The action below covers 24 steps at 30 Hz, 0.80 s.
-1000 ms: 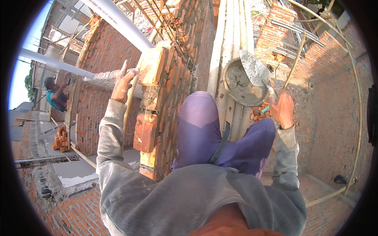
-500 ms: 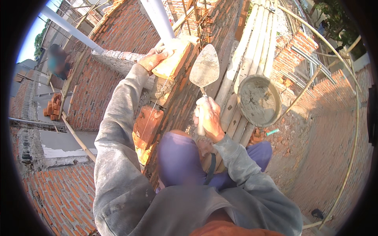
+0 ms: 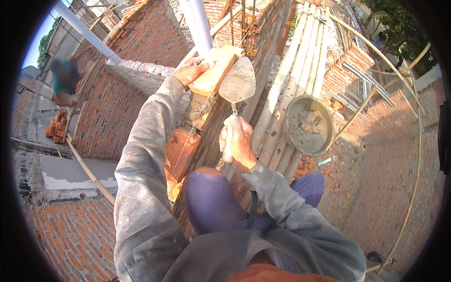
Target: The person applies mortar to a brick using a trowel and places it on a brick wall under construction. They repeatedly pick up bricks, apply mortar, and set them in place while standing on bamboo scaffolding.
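The left hand (image 3: 189, 73) lies against the left end of the upper brick (image 3: 213, 73) on top of the wall (image 3: 209, 137), its thumb over the brick's upper face, though whether the fingers grip it I cannot tell. The right hand (image 3: 238, 141) is clenched round the handle of a trowel (image 3: 237, 82), whose blade points away from the person just beside that brick's right side. A thin string (image 3: 193, 124) crosses a lower orange brick (image 3: 182, 146), and right of the hands a round basin (image 3: 332, 132) of grey mortar (image 3: 304, 121) stands by bamboo poles (image 3: 278, 101).
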### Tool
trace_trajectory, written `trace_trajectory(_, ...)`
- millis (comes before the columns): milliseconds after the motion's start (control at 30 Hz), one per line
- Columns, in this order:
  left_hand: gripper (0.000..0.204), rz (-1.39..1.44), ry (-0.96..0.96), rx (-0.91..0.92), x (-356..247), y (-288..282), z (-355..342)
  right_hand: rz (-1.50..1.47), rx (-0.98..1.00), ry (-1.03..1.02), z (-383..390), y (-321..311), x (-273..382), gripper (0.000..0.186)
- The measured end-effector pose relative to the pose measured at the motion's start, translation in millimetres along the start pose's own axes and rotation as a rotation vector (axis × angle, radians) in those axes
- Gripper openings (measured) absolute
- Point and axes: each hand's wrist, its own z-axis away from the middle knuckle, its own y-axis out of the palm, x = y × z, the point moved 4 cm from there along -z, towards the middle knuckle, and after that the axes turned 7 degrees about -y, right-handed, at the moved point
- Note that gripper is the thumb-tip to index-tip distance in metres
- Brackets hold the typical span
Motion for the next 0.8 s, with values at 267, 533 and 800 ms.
trace_trajectory(267, 0.064, -0.030, -0.009, 0.018, 9.3, -9.2, -9.1, 0.146, -0.011, -0.069, 6.3, -5.3, 33.4, 0.031)
trace_trajectory(533, 0.060, 0.009, 0.005, 0.065, 8.8, -7.8, -14.1, 0.456, 0.169, -0.442, -30.6, 40.6, 125.4, 0.025)
trace_trajectory(800, 0.064, -0.063, 0.015, 0.033, 6.7, -6.9, -11.7, 0.399, 0.172, -0.356, -39.2, 36.0, 114.6, 0.025)
